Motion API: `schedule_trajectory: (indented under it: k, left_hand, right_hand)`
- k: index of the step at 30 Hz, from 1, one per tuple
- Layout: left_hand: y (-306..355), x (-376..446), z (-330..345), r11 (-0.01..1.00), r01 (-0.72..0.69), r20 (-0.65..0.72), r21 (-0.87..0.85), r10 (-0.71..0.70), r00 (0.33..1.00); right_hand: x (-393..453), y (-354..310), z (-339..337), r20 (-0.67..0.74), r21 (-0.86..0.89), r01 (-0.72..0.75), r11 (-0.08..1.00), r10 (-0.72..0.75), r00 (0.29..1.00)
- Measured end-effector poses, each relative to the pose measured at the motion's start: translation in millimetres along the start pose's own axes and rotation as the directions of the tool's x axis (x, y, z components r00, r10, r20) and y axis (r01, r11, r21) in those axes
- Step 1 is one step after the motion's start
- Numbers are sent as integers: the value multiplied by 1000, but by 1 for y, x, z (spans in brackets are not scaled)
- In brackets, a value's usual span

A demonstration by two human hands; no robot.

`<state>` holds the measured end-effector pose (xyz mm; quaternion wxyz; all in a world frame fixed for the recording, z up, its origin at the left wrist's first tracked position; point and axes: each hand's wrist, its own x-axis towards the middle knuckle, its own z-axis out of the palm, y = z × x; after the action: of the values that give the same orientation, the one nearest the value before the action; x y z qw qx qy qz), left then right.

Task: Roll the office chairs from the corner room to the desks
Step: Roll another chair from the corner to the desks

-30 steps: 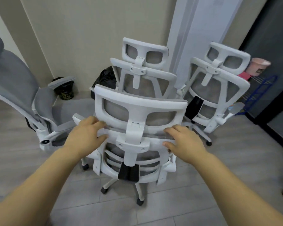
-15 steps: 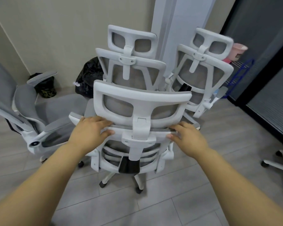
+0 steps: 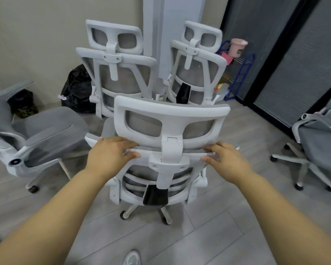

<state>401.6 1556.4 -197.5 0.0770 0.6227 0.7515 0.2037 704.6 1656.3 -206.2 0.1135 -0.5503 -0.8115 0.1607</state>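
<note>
A white-framed office chair point(image 3: 170, 115) with grey mesh stands right in front of me, its back toward me. My left hand point(image 3: 109, 152) grips the top rail of its backrest on the left side. My right hand point(image 3: 225, 159) grips the same rail on the right side. Its castors point(image 3: 125, 215) rest on the grey floor. Two more white chairs stand behind it against the wall: one at centre left point(image 3: 115, 73), one at centre right point(image 3: 197, 73).
A grey chair point(image 3: 36, 134) stands at the left, turned sideways. Another grey chair point(image 3: 313, 142) stands at the right edge. Black bags point(image 3: 75, 90) lie by the wall. A blue wire rack point(image 3: 239, 73) with a pink cup point(image 3: 237, 47) sits in the corner by dark glass panels point(image 3: 294, 54).
The held chair has come away from the two chairs behind it and moved right. My view has swung right, bringing the right grey chair into sight. Both hands keep their grip.
</note>
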Motion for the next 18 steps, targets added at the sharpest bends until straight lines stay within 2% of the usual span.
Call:
schedule_trajectory:
  k: [6, 11, 15, 18]
  left_hand:
    - [79, -47, 32, 991, -118, 19, -69, 120, 993]
    - [149, -75, 56, 973, -207, 129, -104, 220, 967]
    - [206, -89, 79, 939, -323, 189, -121, 342, 921]
    - [246, -96, 98, 886, -428, 225, -178, 460, 859]
  right_hand:
    - [-101, 67, -26, -68, -8, -118, 993, 117, 991]
    - [-185, 118, -47, -117, -15, -246, 969, 242, 963]
    - [-253, 153, -61, -175, 4, -379, 925, 374, 911]
    - [-304, 173, -67, -223, 25, -491, 871, 484, 846]
